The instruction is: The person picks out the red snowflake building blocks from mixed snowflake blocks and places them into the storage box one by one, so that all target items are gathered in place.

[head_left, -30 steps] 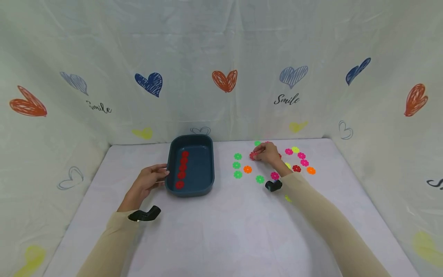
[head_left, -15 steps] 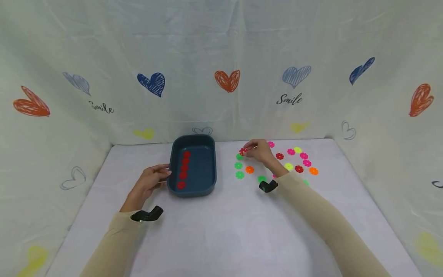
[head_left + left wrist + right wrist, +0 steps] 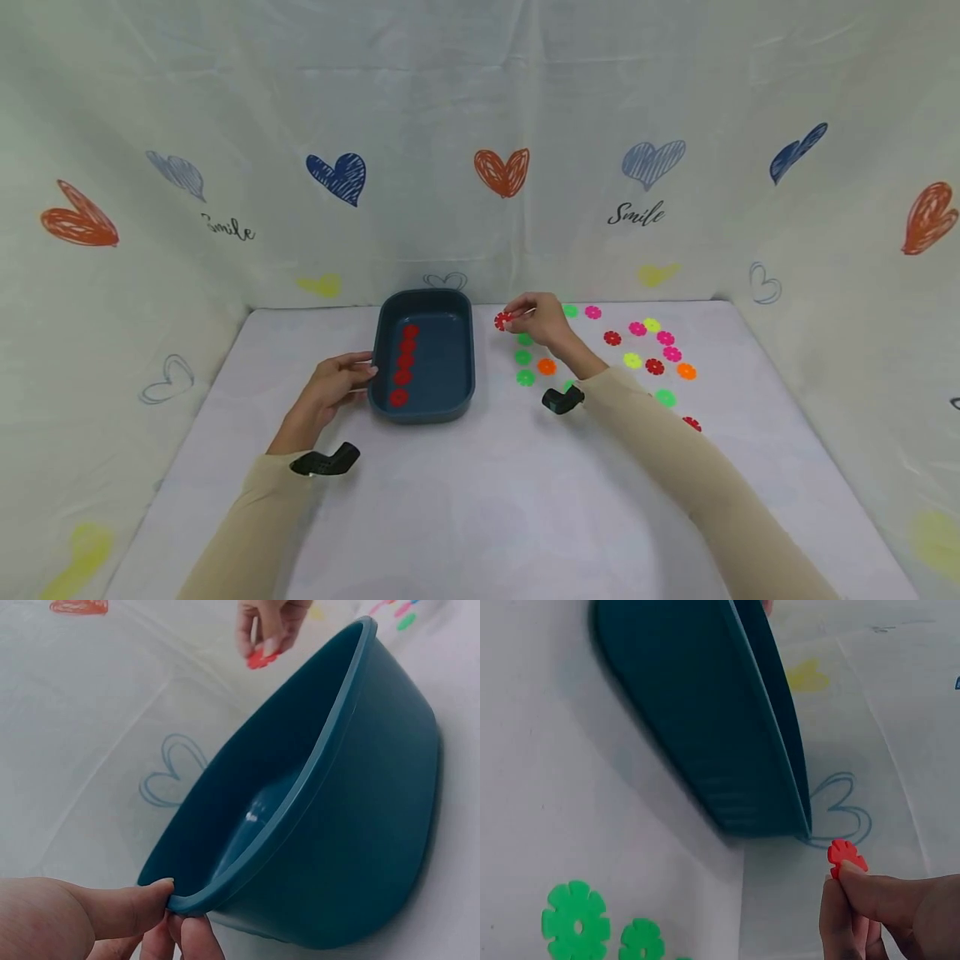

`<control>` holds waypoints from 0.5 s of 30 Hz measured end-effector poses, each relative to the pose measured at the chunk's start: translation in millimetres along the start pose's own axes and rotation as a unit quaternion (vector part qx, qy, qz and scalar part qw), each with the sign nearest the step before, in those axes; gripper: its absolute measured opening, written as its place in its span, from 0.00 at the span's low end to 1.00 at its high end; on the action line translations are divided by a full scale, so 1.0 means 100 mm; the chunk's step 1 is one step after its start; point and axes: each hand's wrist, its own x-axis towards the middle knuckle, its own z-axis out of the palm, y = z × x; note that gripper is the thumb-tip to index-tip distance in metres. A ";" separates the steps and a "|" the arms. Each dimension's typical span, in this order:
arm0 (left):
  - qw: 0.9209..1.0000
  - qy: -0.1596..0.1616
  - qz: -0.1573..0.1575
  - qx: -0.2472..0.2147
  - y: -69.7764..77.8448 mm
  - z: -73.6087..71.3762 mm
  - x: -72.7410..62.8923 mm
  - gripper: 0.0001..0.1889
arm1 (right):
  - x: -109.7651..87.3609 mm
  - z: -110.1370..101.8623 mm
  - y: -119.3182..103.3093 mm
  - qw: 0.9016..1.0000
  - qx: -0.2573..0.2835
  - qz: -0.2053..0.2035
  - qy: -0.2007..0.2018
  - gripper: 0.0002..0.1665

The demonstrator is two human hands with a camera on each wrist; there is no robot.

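Observation:
My left hand (image 3: 333, 389) pinches the left rim of a dark blue-green plastic tub (image 3: 352, 817), thumb over the edge and fingers beneath it. Inside the tub lies a column of several red flower-shaped discs (image 3: 405, 362) along its left side. Between thumb and fingers of my right hand (image 3: 542, 321) is a red flower-shaped disc (image 3: 846, 857), held up in the air just right of the tub. Below that hand, green flower-shaped discs (image 3: 576, 921) lie flat on the white cloth.
More flower discs are scattered on the right of the table: an orange disc (image 3: 547, 367), a yellow disc (image 3: 632, 360), a pink disc (image 3: 672, 353) and a dark red disc (image 3: 655, 367) among them. A white curtain (image 3: 420, 100) with printed hearts hangs behind the table.
My right hand has lifted the red flower-shaped disc and moved left with it toward the tub. My left hand keeps its grip on the rim; the whole view has shifted slightly.

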 end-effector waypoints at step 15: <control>1.000 0.004 0.003 -0.003 -0.02 -0.01 0.02 0.29 | 0.09 0.36 -0.31 0.999 0.037 -0.018 -0.013 0.15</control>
